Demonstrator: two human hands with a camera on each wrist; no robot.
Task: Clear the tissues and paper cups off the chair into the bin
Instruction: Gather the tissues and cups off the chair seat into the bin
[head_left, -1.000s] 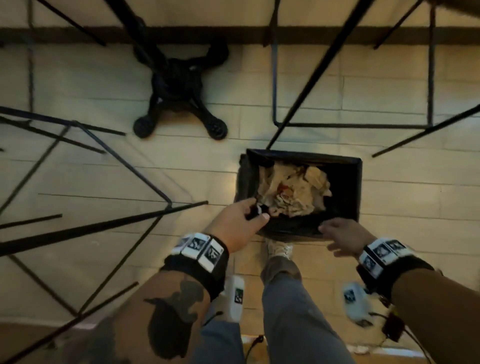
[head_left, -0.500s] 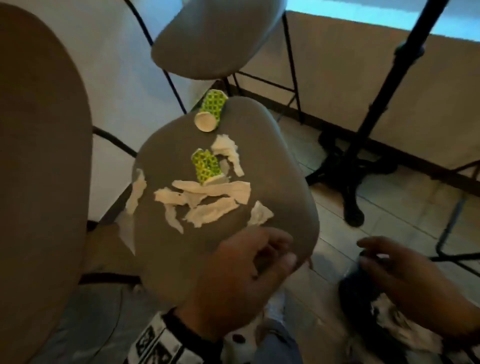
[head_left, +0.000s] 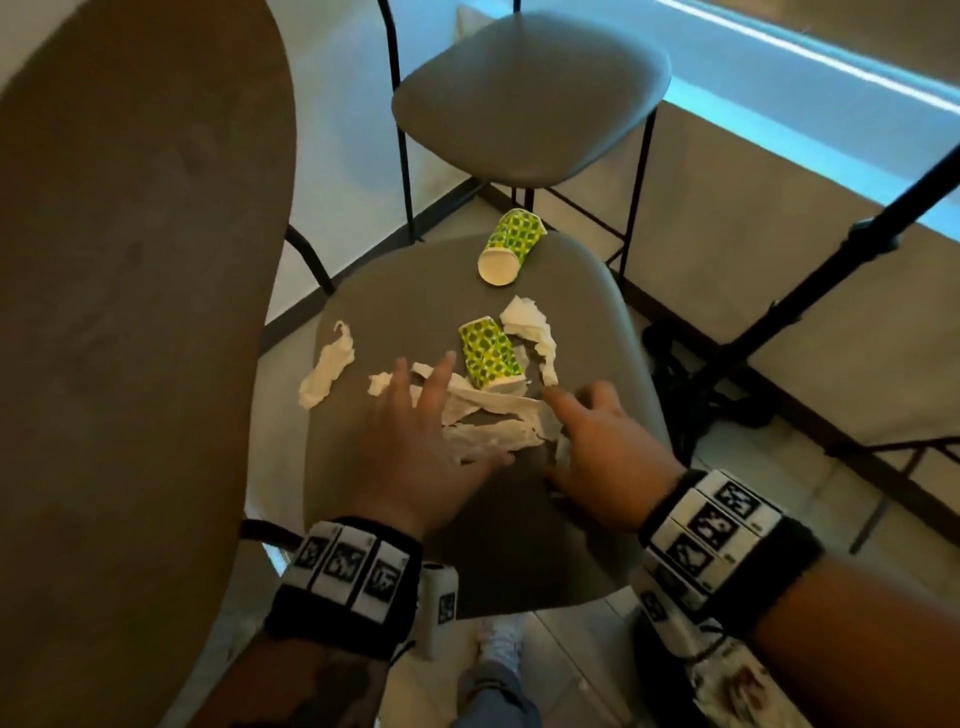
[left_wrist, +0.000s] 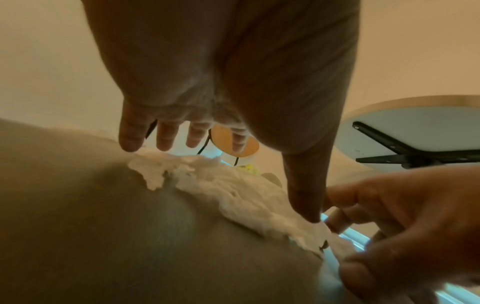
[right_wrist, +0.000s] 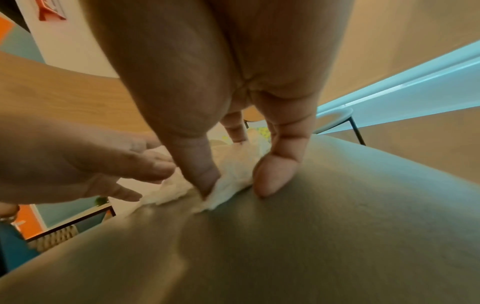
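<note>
On the grey chair seat (head_left: 415, 291) lie torn white tissues: a middle heap (head_left: 493, 415), a strip at the left (head_left: 327, 371) and a piece at the right (head_left: 530, 332). Two green-patterned paper cups lie on their sides, one (head_left: 491, 353) by the heap and one (head_left: 509, 244) at the far edge. My left hand (head_left: 452, 415) is spread flat over the heap (left_wrist: 233, 185), fingers straight. My right hand (head_left: 566, 436) touches the heap's right end. Its thumb (right_wrist: 205, 181) presses the tissue (right_wrist: 233, 168), with a finger beside it on the seat.
A round wooden tabletop (head_left: 130, 312) fills the left. A second grey stool (head_left: 524, 98) stands behind the chair. A black pole and table base (head_left: 779, 312) are at the right. The dark bin (head_left: 665, 696) shows partly under my right wrist, near my shoe (head_left: 498, 644).
The view swung from the bin on the floor up to the chair. Both hands moved from the bin to the seat and now rest spread on the middle tissues.
</note>
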